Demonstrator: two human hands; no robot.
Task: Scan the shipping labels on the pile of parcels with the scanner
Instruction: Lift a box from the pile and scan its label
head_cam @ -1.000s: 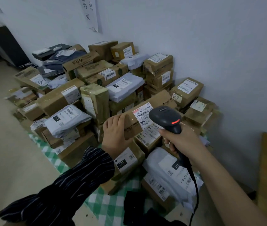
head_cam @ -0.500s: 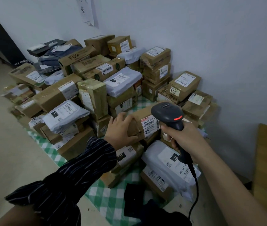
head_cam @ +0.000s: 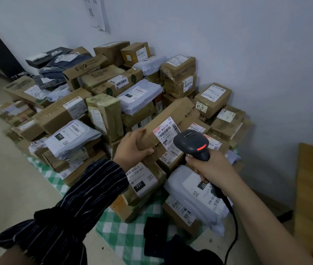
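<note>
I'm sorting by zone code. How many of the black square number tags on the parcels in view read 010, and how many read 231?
Black square 010 tags: 2
Black square 231 tags: 2
Total: 4

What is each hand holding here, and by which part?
The left hand grips the long cardboard box by its near end; the right hand grips the scanner by its handle.

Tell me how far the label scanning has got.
Done: nothing marks any parcel as scanned, so unclear. In hand: the left hand grips a cardboard box, label up; the right hand aims the scanner, red light lit, at it. Left: likely the surrounding pile.
</note>
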